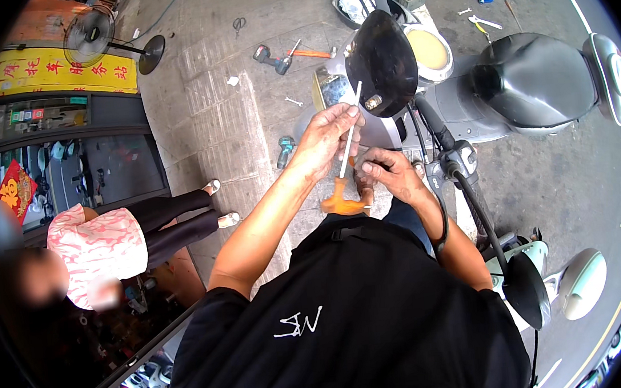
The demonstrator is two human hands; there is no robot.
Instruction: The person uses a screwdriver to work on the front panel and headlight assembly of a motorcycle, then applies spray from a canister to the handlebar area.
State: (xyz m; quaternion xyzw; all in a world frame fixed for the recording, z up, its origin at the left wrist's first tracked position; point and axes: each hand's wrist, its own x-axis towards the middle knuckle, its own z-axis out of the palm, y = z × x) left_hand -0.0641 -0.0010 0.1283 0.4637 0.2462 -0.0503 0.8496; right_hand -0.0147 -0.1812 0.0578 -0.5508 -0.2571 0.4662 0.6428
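Observation:
In front of my chest my left hand (333, 135) is closed around the thin, pale shaft of a T-handled tool (343, 200). Its orange crossbar handle hangs below the hand, near my shirt, and the tip points up and away. Just to the right, my right hand (393, 174) has its thumb and fingers curled together beside the shaft. Whatever they may pinch is too small to tell. A black scooter mirror (383, 64) stands just beyond the tool's tip, and the scooter's handlebar (461, 160) lies right of my right hand.
A scooter seat (539, 82) is at the right. On the pavement lie a cordless drill (273, 58), an orange-handled hammer (312, 53), a teal power tool (285, 152) and several wrenches. A person (110, 246) stands at the left by the shopfront; a fan (91, 35) is behind.

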